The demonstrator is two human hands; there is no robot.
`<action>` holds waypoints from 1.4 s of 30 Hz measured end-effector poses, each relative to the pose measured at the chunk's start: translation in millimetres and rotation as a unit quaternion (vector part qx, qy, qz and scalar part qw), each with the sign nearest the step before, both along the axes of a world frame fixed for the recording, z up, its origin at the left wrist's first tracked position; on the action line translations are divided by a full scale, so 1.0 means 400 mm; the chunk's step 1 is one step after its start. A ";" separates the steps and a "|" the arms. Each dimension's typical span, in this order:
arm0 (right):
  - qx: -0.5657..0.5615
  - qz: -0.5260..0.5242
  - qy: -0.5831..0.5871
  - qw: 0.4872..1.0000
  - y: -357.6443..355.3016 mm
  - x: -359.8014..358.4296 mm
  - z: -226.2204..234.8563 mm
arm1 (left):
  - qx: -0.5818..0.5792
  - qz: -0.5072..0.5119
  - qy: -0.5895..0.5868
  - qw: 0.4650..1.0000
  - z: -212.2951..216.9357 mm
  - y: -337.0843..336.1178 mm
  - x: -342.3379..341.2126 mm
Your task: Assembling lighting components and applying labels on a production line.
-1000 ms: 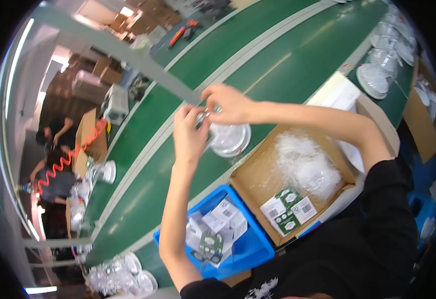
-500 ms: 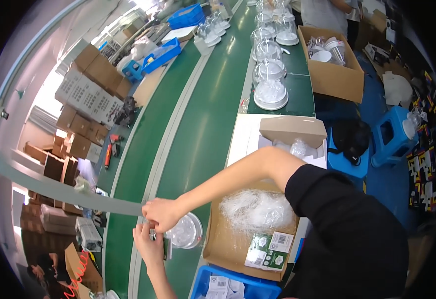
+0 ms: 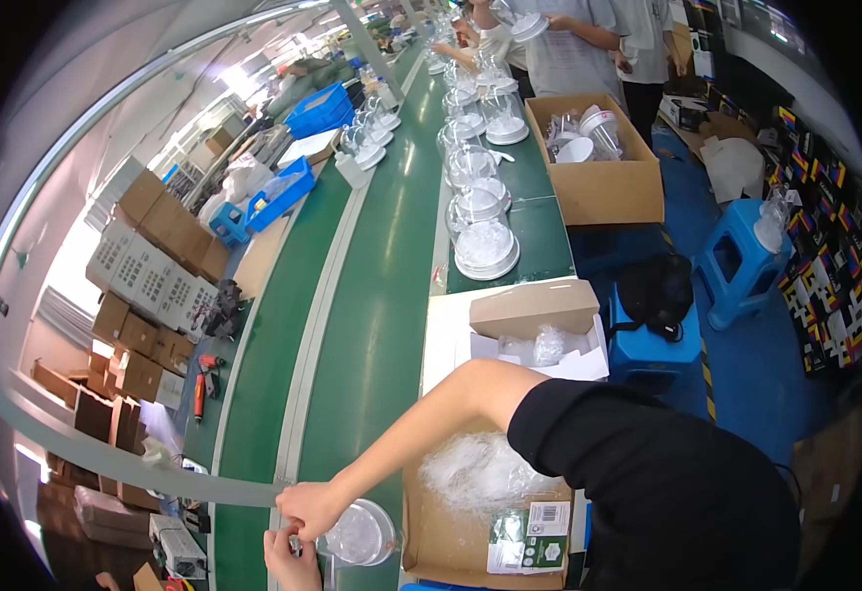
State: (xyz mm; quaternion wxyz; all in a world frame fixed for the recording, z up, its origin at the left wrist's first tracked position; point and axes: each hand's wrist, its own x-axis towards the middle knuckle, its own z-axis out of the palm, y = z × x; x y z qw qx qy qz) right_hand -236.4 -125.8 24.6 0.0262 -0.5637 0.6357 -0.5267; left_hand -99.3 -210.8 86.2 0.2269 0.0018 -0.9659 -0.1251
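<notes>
Green conveyor belting (image 3: 372,295) runs the length of a factory line, seen bent by the lens, with stacked brown cartons (image 3: 145,295) along one side and other workers standing at the far end. At the lower edge, a round clear plastic dome with a white rim (image 3: 360,534) is gripped between both hands, just beside the fingertips on the belt's near edge. The right hand (image 3: 310,508) is curled over the dome's edge with fingers clenched on it; the left hand (image 3: 291,559) is pressed from below, its fingers closed around the same rim, though a small part pinched between them cannot be made out. The piece is judged best handled by its rim, kept level, with even pressure from both sides, since thin glossy plastic is likely to flex or slip. To the right of the fingers an open brown cardboard box (image 3: 431,537) is filled with crinkled clear plastic bags (image 3: 475,471) and small green-and-white printed cartons (image 3: 530,537). Farther up the belt, finished transparent domes on white bases (image 3: 485,246) are lined up.
</notes>
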 end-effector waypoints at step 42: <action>0.132 -0.304 -0.067 0.941 0.980 -0.060 0.092 | -0.076 0.393 0.064 0.914 0.055 -0.731 0.026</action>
